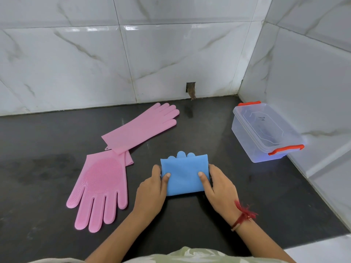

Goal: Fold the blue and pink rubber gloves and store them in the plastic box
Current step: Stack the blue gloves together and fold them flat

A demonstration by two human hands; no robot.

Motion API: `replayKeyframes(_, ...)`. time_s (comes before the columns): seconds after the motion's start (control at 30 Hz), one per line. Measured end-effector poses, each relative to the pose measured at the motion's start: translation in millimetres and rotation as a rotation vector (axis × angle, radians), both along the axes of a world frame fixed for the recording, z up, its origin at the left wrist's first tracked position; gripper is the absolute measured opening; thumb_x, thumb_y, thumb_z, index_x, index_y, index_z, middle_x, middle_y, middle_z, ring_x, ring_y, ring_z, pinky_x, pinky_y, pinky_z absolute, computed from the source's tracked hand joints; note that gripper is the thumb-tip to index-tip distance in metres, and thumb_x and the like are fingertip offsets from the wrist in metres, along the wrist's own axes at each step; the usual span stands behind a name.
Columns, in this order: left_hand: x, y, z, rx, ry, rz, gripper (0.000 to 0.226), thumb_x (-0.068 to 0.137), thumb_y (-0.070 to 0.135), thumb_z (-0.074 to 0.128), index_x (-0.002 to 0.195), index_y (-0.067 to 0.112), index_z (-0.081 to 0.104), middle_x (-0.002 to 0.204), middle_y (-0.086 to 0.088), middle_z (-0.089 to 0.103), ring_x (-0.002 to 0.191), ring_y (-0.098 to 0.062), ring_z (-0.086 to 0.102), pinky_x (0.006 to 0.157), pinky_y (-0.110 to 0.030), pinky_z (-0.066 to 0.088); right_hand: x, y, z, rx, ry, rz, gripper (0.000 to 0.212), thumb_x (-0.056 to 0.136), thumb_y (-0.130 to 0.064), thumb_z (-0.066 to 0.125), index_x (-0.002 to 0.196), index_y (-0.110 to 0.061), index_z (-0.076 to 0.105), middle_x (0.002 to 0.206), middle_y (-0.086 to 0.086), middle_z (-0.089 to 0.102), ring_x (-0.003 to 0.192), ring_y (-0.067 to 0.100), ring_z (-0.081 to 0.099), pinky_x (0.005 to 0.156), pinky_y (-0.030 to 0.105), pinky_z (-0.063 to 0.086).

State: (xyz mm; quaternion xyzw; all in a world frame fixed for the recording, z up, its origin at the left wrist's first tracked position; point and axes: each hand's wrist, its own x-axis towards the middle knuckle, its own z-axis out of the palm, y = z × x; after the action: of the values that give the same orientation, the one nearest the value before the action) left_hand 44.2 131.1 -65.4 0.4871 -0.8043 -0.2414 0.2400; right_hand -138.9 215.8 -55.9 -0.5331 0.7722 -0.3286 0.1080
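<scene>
Fingers of both hands clamp the folded blue gloves [183,174] from either side: left hand [152,188] with thumb on top near the left edge and the other fingers curled along that edge, right hand [218,188] the same on the right edge. Grasp looks firm, a pinch on the bundle, not a flat press. Red thread bracelet [244,213] on the right wrist.

Bundle is a compact rectangle on the dark countertop [228,224], directly ahead of the person. Blue fingertips poke out along its far edge. Cannot tell whether it holds one glove or two.

Left of it, well apart: pink glove, palm up [100,186], bristled palm showing, fingers pointing toward the person, flat and unfolded. Farther back, second pink glove [141,128] lies diagonal, fingers toward the wall; its cuff overlaps the cuff of the near one.

Far right, against the side wall: clear plastic box [266,130] with orange clips. Lid seems on, though the clear plastic makes that uncertain.

Judgement: blue fold is done or nearly so; step in hand is securing the bundle for transfer. Next move calls for carrying it forward-right without the rubber springing open; if the lid is shut, one hand must free itself to unclip it. Pink pair not yet started.
</scene>
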Motion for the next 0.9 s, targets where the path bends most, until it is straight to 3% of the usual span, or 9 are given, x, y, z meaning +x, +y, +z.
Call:
replayKeyframes(0.1, -1, -3, 3, -0.033, -0.022, 0.046, 0.025, 0.095, 0.047, 0.035, 0.083, 0.025, 0.031, 0.058, 0.007, 0.048, 0.049, -0.01, 0.049, 0.046, -0.025, 0.03, 0, -11, 2, 0.013, 0.145, -0.06, 0.029, 0.095, -0.043, 0.036, 0.073, -0.024, 0.032, 0.068, -0.007, 0.039, 0.053, 0.01, 0.043, 0.045, 0.019, 0.029)
replayKeyframes(0.17, 2, -6, 6, -0.054, -0.097, 0.106, 0.031, 0.091, 0.055, 0.036, 0.08, 0.026, 0.035, 0.058, 0.009, 0.049, 0.05, -0.007, 0.048, 0.045, -0.023, 0.027, 1, -16, 4, 0.037, 0.216, -0.092, 0.029, 0.094, -0.044, 0.037, 0.074, -0.023, 0.037, 0.072, -0.006, 0.042, 0.052, 0.011, 0.043, 0.043, 0.019, 0.026)
replayKeyframes(0.23, 5, -9, 11, -0.082, -0.205, 0.196, 0.036, 0.087, 0.062, 0.039, 0.081, 0.027, 0.038, 0.061, 0.013, 0.05, 0.052, -0.005, 0.047, 0.045, -0.024, 0.026, 3, -20, 7, 0.049, 0.305, -0.146, 0.027, 0.093, -0.044, 0.042, 0.085, -0.019, 0.052, 0.083, -0.003, 0.049, 0.062, 0.014, 0.05, 0.045, 0.021, 0.033)
replayKeyframes(0.33, 3, -9, 22, -0.256, -0.181, 0.212, 0.031, 0.084, 0.05, 0.057, 0.093, 0.024, 0.044, 0.079, 0.012, 0.054, 0.065, -0.012, 0.053, 0.052, -0.026, 0.036, 6, -24, 12, -0.003, 0.407, -0.189, 0.038, 0.085, -0.035, 0.059, 0.119, -0.017, 0.054, 0.119, 0.008, 0.056, 0.091, 0.025, 0.061, 0.062, 0.033, 0.053)
replayKeyframes(0.4, -9, -4, 27, -0.45, -0.182, 0.079, 0.027, 0.084, 0.033, 0.061, 0.106, 0.018, 0.055, 0.101, 0.0, 0.064, 0.086, -0.024, 0.064, 0.069, -0.034, 0.05, 9, -28, 14, -0.086, 0.469, -0.119, 0.049, 0.079, -0.02, 0.067, 0.125, -0.016, 0.053, 0.129, 0.01, 0.055, 0.105, 0.027, 0.061, 0.08, 0.039, 0.054)
replayKeyframes(0.47, -25, 1, 28, -0.542, -0.267, -0.08, 0.039, 0.087, 0.031, 0.048, 0.118, 0.01, 0.061, 0.12, -0.008, 0.065, 0.11, -0.027, 0.063, 0.088, -0.042, 0.052, 15, -32, 14, -0.119, 0.518, -0.008, 0.053, 0.073, -0.009, 0.066, 0.125, -0.016, 0.055, 0.133, 0.009, 0.055, 0.117, 0.026, 0.057, 0.096, 0.044, 0.046)
replayKeyframes(0.6, -46, 4, 24, -0.395, -0.456, -0.221, 0.057, 0.09, 0.03, 0.028, 0.135, 0.004, 0.05, 0.14, -0.012, 0.051, 0.13, -0.027, 0.048, 0.105, -0.049, 0.036, 17, -41, 9, -0.015, 0.35, 0.133, 0.048, 0.089, -0.018, 0.045, 0.137, -0.016, 0.044, 0.147, 0.003, 0.042, 0.139, 0.02, 0.033, 0.113, 0.041, 0.021)
replayKeyframes(0.73, -44, -6, 10, -0.263, -0.503, -0.254, 0.066, 0.091, 0.041, 0.007, 0.148, 0.009, 0.012, 0.157, -0.009, 0.016, 0.146, -0.023, 0.014, 0.115, -0.041, -0.003, 9, -46, -3, 0.138, 0.23, 0.18, 0.048, 0.101, -0.032, 0.025, 0.147, -0.021, 0.021, 0.157, -0.005, 0.017, 0.146, 0.012, 0.005, 0.118, 0.035, 0.001)
replayKeyframes(0.9, -47, -5, 9, -0.297, -0.481, -0.229, 0.06, 0.092, 0.036, 0.026, 0.14, 0.001, 0.038, 0.145, -0.017, 0.043, 0.134, -0.027, 0.042, 0.108, -0.046, 0.026, 11, -50, -6, 0.176, 0.236, 0.183, 0.051, 0.101, -0.032, 0.022, 0.149, -0.021, 0.012, 0.159, -0.005, 0.008, 0.146, 0.012, -0.002, 0.117, 0.032, -0.003)
